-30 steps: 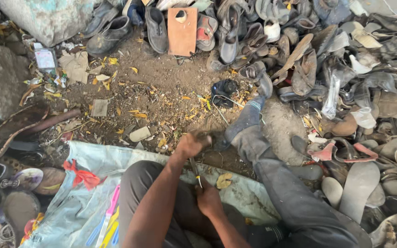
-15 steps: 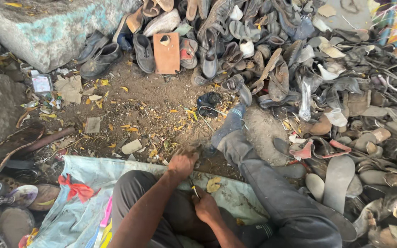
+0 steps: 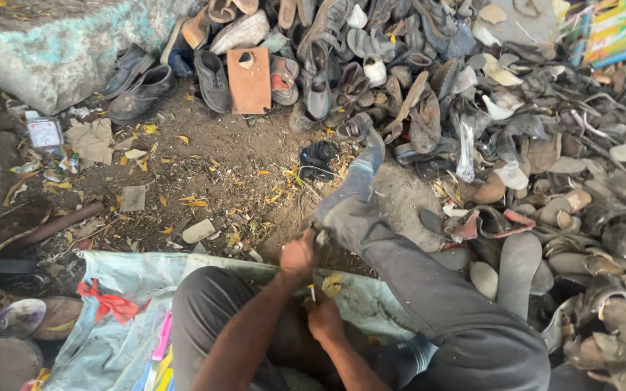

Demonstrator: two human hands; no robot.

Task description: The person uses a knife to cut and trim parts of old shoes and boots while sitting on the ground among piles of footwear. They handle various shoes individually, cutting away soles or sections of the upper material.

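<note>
Two bare hands work close together near the bottom centre, over a pale blue sheet point(image 3: 121, 279) spread on the dirt ground. Left hand point(image 3: 298, 255) is curled shut, its fingers apparently on the cuff of the grey trouser leg point(image 3: 429, 282) that stretches far and right; what it grips cannot be told. Right hand point(image 3: 325, 318) sits just nearer, closed around a small slim object point(image 3: 313, 292) too small to identify. Worn shoes point(image 3: 414, 87) lie heaped across the far and right side, beyond an orange board point(image 3: 250, 81).
</note>
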